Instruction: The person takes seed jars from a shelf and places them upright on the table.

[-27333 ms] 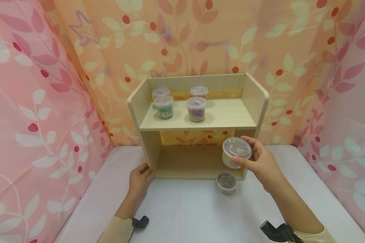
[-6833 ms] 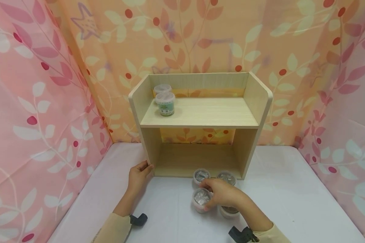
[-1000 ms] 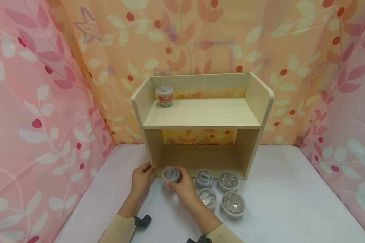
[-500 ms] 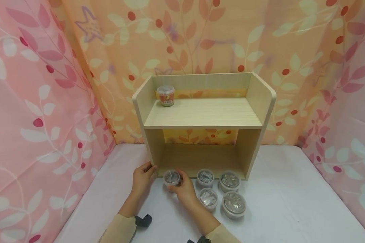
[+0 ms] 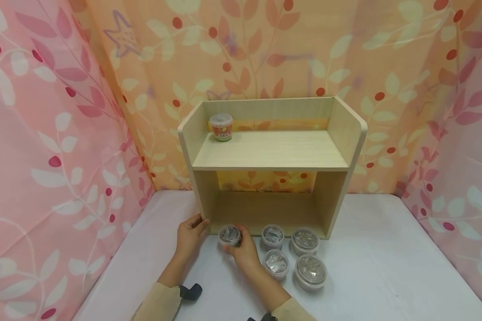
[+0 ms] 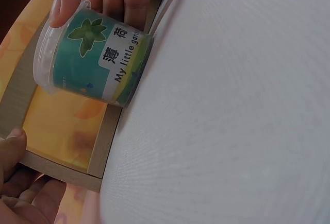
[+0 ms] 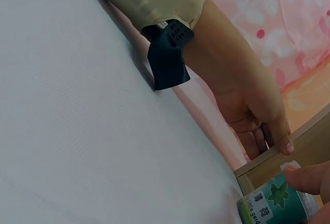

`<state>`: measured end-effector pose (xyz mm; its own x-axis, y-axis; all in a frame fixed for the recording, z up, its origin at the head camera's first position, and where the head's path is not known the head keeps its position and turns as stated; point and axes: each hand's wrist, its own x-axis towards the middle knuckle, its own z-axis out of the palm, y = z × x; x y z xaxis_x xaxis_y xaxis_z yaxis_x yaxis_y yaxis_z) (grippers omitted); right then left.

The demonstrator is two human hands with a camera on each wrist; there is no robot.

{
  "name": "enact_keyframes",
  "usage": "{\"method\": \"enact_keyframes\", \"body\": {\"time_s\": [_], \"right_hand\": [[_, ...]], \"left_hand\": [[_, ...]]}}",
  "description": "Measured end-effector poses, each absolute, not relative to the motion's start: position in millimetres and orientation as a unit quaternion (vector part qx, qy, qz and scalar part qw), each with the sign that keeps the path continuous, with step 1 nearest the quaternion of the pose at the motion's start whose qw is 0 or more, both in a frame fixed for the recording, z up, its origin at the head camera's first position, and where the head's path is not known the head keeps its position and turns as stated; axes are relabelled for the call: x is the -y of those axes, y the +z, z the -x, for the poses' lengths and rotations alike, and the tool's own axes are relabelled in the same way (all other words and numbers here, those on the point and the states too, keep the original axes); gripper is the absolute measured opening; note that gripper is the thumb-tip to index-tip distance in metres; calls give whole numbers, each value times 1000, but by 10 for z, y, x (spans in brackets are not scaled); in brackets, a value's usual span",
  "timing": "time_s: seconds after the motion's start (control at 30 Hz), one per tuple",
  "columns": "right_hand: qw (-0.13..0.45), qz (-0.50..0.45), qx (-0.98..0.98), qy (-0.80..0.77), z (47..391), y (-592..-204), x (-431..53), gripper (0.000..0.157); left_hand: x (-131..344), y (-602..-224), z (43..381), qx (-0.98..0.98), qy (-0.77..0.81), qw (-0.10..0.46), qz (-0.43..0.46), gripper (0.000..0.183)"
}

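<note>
My right hand (image 5: 246, 254) holds a lidded plastic cup (image 5: 229, 234) in front of the shelf's lower left. In the left wrist view this cup (image 6: 98, 54) has a green label with a leaf picture and "My little garden"; its base is at the tabletop. With the thumb on the inner face and fingers outside, my left hand (image 5: 189, 236) pinches the left side panel of the wooden shelf unit (image 5: 270, 168). A red-labelled cup (image 5: 222, 128) stands at the back left of the upper board.
Right of the held cup, two smaller lidded cups (image 5: 272, 235) and two wider lidded tubs (image 5: 311, 271) stand in two rows on the white table (image 5: 377, 267). Patterned curtains (image 5: 273, 53) enclose the back and both sides.
Over the longer span, cups went from the upper board to the table, leaving the red-labelled one. In the last second the green-labelled cup lowered slightly; my left hand stayed on the panel.
</note>
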<state>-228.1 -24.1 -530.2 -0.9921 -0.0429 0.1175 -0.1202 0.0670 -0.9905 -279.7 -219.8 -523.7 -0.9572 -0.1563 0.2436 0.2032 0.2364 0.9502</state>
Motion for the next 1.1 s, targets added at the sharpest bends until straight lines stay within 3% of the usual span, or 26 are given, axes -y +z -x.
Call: {"method": "enact_keyframes", "body": {"time_s": [0.6, 0.8, 1.1], "right_hand": [[34, -42, 736, 675, 2261, -5176, 245, 89], [36, -33, 734, 678, 2214, -5002, 213, 92], [22, -74, 715, 695, 2136, -4608, 95, 84]], "left_hand": [[2214, -5194, 2769, 776, -613, 145, 17, 30], [2212, -5182, 2758, 770, -621, 145, 21, 32], [2191, -5210, 2775, 763, -632, 133, 10, 32]]}}
